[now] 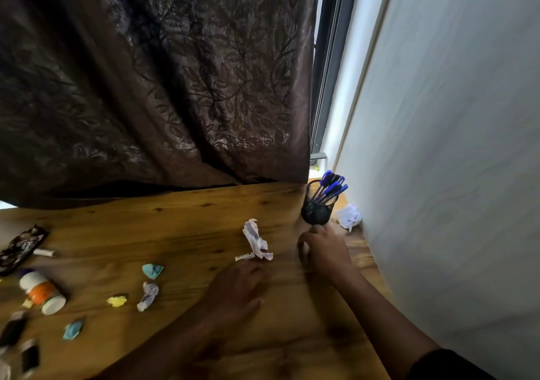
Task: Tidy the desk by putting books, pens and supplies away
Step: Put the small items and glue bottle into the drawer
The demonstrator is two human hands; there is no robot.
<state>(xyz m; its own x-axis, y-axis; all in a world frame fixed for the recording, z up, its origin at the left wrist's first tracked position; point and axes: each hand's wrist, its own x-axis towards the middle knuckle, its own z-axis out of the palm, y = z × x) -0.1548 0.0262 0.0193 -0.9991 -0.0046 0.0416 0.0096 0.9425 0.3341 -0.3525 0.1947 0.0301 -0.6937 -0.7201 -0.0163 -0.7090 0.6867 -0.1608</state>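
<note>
A black mesh pen cup (317,208) with several blue pens (331,186) stands at the desk's far right, by the wall. My right hand (324,249) hovers just in front of the cup with its fingers loosely curled and nothing in them. My left hand (238,287) is blurred, its fingers stretched toward a crumpled white paper (255,241) and close to the paper's near end. A second white paper ball (349,215) lies beside the cup against the wall.
Small crumpled scraps lie left of my hands: a teal one (152,270), a yellow one (117,300), a white one (147,296), another teal one (73,330). A white bottle with an orange label (42,292) lies on its side. A patterned pouch (20,248) sits far left. A brown curtain (157,81) hangs behind the wooden desk (181,222).
</note>
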